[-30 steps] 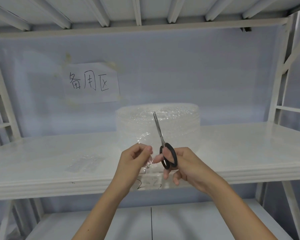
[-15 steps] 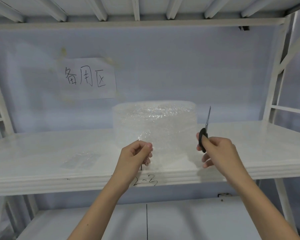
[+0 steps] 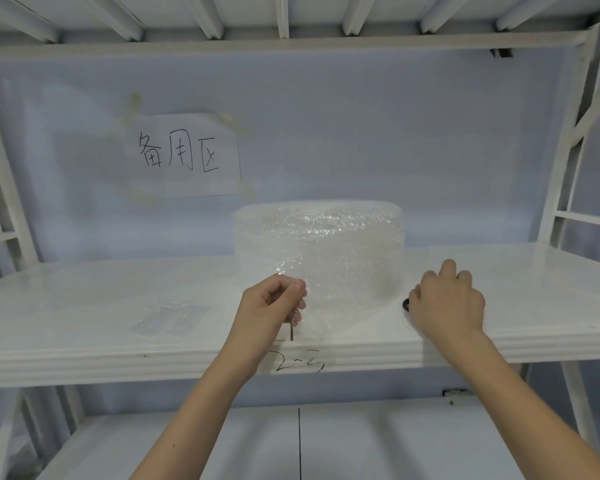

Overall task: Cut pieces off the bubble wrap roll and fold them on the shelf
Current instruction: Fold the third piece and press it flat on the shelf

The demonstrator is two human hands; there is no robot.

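Hands at a white shelf [image 3: 84, 306], a cut sheet held and scissors going down.
Head view: left hand [image 3: 271, 306] pinches the bubble wrap piece [image 3: 326, 306] before the roll [image 3: 317, 247]; right hand [image 3: 445, 303] covers the scissors [image 3: 405, 304], grip unclear. Lay them well aside before folding.

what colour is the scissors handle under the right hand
Black. In the head view, one loop of the scissors handle peeks out beside the right hand.

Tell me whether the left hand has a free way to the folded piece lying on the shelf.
Probably yes: the folded piece lies flat just beside the left hand with bare shelf between, though that hand pinches a bubble wrap sheet.
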